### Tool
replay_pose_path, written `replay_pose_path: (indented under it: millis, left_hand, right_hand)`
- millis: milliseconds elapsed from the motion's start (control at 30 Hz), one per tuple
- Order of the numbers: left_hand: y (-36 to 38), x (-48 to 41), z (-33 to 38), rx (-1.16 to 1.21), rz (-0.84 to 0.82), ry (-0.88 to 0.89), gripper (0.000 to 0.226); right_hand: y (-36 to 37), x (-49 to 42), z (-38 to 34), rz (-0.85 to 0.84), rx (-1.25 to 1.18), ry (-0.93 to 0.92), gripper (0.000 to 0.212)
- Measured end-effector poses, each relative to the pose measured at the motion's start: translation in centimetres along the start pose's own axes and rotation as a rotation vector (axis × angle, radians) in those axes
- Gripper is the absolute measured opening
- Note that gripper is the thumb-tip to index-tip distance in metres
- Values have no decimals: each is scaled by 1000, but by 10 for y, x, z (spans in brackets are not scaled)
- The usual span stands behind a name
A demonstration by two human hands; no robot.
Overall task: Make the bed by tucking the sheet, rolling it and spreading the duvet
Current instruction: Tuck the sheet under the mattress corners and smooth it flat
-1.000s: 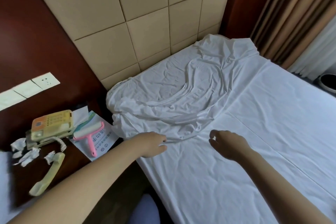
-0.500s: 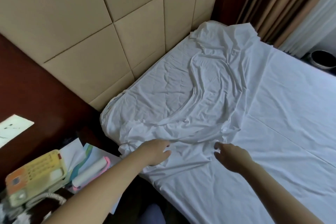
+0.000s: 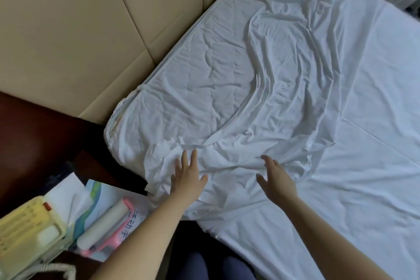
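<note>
Both left hand [image 3: 187, 177] and right hand [image 3: 276, 177] are pressing crumpled white fabric sheet [image 3: 227, 88], fingers [image 3: 184, 159] released; pushing toward 12 o'clock is likely risking deeper creases.

Blue Chinese characters run along the white margin of the glossy paper leaflet with green-and-blue waves [image 3: 139, 217] — "动" and "手" can be made out, while the character before them is too blurred to tell. Key markings on the pale yellow plastic telephone [image 3: 25, 234] are unreadable.
</note>
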State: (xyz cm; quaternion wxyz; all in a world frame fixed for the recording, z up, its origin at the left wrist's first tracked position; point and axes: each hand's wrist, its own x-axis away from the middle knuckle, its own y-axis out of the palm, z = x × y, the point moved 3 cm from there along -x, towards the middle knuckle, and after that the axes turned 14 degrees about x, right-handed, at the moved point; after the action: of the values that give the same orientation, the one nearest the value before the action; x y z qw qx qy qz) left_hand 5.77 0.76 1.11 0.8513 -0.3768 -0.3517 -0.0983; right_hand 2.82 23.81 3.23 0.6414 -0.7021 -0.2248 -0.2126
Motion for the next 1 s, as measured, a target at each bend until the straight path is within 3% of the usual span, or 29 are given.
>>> replay_pose_path:
  millis: [200,300,467,667,767,900,1000]
  left_hand:
    - [37,-34,-10,184,149,-74,92]
    - [40,-49,-17,297,324,-148,94]
    - [52,-75,-29,179,343,-150,106]
    - [61,-88,-40,373,430,-69,87]
    - [63,-84,-43,450,452,-1,77]
    - [61,-76,-47,479,481,68,43]
    - [55,-73,-53,464,496,88,25]
  right_hand:
    - [40,-54,8,-15,3,20,83]
    - [55,-68,10,-19,20,27,84]
    - [63,-103,21,20,73,7,70]
    - [67,-127,32,106,28,-132,36]
    - [58,-137,38,35,-11,-206,24]
    - [37,-147,37,-164,-142,-256,30]
    - [28,-142,24,-98,-213,-294,25]
